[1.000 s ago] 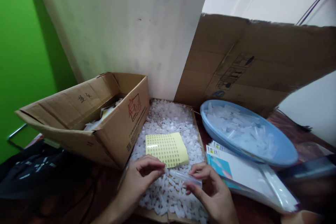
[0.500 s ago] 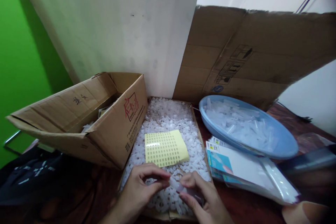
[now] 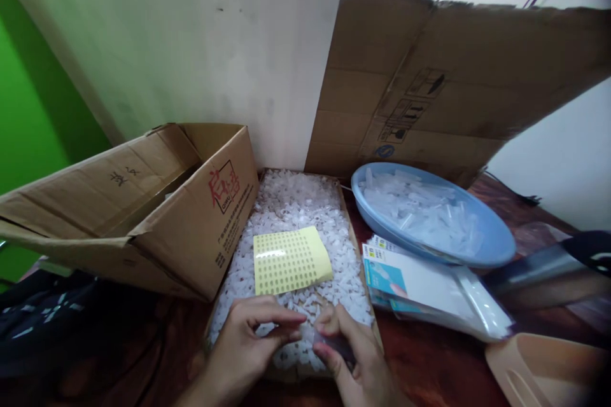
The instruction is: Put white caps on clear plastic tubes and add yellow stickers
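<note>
Right hand [image 3: 353,350] has its fingers curled in around a clear plastic tube [image 3: 338,344], thumb pressed against it, so it's a pretty closed grip. Tube's over the 6 o'clock end of a shallow cardboard tray [image 3: 354,232] full of little white plastic bits [image 3: 305,203]. Left hand [image 3: 248,340] is just over at 9 o'clock from it, thumb and finger nearly meeting; can't tell if there's anything tiny pinched in there, too blurry.

Going round from the hands: yellow sticker sheet [image 3: 289,261] at 12, lying on the bits. Big cardboard box [image 3: 191,229] between 10 and 11. Blue basin [image 3: 499,251] of clear tubes between 1 and 2, some flat packets [image 3: 439,299] nearer 2, peach bin [image 3: 508,365] roughly at 3.
</note>
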Demonstrator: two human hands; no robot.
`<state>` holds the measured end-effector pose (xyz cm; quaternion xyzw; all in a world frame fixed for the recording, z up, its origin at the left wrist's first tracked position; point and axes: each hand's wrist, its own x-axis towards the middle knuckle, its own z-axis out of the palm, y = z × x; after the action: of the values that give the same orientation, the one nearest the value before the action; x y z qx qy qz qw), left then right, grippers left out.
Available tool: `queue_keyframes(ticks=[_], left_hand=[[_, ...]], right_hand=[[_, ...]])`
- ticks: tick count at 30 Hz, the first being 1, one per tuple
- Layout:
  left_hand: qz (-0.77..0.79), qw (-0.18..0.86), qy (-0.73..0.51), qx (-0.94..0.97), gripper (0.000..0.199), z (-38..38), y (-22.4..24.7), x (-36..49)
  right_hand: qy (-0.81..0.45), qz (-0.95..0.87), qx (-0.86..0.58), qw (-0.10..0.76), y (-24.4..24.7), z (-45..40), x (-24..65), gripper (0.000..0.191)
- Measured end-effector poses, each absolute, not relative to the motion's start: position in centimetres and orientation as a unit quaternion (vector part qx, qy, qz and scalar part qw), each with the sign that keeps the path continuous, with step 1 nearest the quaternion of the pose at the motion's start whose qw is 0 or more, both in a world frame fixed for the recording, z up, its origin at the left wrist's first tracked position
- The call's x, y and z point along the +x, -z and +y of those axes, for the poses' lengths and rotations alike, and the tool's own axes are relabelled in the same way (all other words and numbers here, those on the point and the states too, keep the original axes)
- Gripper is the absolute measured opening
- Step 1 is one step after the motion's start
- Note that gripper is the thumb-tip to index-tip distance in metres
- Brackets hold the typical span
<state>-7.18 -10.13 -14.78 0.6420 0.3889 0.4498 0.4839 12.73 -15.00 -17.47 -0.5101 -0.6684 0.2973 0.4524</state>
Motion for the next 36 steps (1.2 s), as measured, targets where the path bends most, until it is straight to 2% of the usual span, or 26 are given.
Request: queue_keyframes(ticks=[6, 13, 18, 26, 32, 36], left_hand=[[0.409, 0.485, -0.442, 0.635, 0.02, -10.7, 15.3, -6.9], [0.386, 0.485, -0.418, 0.664, 0.023, -9.3, 15.0, -7.6], [0.388, 0.319, -0.454, 0.736, 0.016, -7.9, 15.8, -9.3], [0.399, 0.104, -0.325, 0.851, 0.018, -7.8, 17.3, -9.5], [0.358, 0.044, -0.271, 0.893, 0.014, -8.1, 17.7, -8.9], [0.352, 0.037, -0.268, 0.896, 0.012, -8.3, 17.9, -8.6]], right_hand=[[-0.286, -0.693, -0.51, 0.421, 17.3, -15.2, 13.0, 0.011], [-0.199, -0.781, -0.469, 0.361, 15.5, -13.8, 13.9, 0.005], [-0.061, -0.812, -0.473, 0.338, 14.9, -11.6, 16.3, 0.033], [0.015, -0.773, -0.503, 0.386, 16.7, -10.0, 17.9, 0.018], [0.048, -0.775, -0.52, 0.357, 16.9, -9.9, 17.5, 0.01], [0.126, -0.779, -0.51, 0.344, 15.7, -10.2, 18.2, 0.011]])
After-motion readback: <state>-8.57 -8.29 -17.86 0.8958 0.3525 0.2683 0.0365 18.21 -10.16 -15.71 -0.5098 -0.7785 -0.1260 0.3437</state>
